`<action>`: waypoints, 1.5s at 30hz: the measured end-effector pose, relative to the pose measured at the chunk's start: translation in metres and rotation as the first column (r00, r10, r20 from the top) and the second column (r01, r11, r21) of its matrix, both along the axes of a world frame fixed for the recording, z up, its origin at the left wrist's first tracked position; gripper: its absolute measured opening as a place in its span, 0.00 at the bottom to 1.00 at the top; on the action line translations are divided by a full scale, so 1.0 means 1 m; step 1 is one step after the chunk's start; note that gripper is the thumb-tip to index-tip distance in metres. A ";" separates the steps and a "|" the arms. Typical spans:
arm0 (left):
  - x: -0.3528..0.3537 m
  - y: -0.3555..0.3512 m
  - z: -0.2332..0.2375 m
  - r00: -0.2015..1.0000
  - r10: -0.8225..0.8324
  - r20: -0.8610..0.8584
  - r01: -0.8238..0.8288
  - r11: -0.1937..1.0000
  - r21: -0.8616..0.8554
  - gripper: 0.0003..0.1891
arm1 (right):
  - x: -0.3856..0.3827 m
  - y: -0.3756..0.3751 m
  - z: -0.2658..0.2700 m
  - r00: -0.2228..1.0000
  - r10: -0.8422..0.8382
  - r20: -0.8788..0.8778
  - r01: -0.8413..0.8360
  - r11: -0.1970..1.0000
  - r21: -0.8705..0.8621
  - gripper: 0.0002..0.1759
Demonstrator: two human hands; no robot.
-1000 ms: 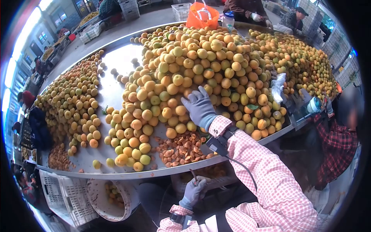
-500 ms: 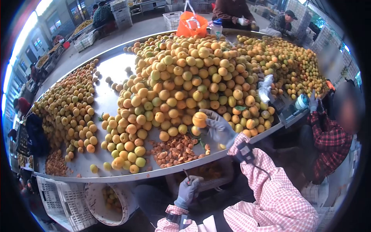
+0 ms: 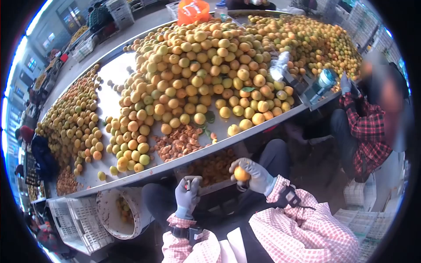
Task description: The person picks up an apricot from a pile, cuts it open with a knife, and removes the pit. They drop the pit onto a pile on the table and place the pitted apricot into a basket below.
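Observation:
My right hand, in a grey glove, holds an orange-yellow fruit in front of the table's near edge, above my lap. To its left my left hand, also gloved, is closed around a small tool, of which only a short end shows. Beyond both hands a large heap of yellow-orange fruit lies on the metal table. A pile of brownish-orange pieces sits near the table edge. Below that edge, a container of similar pieces is partly hidden by my hands.
A white bucket with fruit inside and white crates stand at the lower left. At the right sits a co-worker in a checked shirt. An orange bag and a bottle stand at the table's far side.
My right hand has moved from over the table back towards my lap with the fruit. My left hand appears higher and further left. The view has shifted down.

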State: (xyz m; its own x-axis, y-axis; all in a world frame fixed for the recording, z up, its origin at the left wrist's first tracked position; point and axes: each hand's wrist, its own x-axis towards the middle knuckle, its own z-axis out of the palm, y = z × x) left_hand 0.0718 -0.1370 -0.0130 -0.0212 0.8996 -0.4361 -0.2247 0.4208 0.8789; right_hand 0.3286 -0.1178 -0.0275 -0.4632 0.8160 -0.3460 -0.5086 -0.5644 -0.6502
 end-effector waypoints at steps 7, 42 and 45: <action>0.010 -0.016 -0.025 0.992 -0.118 0.038 0.120 0.992 -0.033 0.10 | 0.047 0.024 0.000 0.958 -0.182 -0.220 0.170 0.983 -0.074 0.35; -0.018 0.006 -0.039 0.951 -0.118 0.284 0.157 0.980 -0.118 0.11 | -0.111 0.176 0.019 0.924 0.211 0.318 -0.223 0.975 0.001 0.34; -0.019 0.006 -0.036 0.941 -0.130 0.311 0.173 0.978 -0.115 0.11 | -0.111 0.176 0.017 0.923 0.246 0.295 -0.272 0.961 0.050 0.39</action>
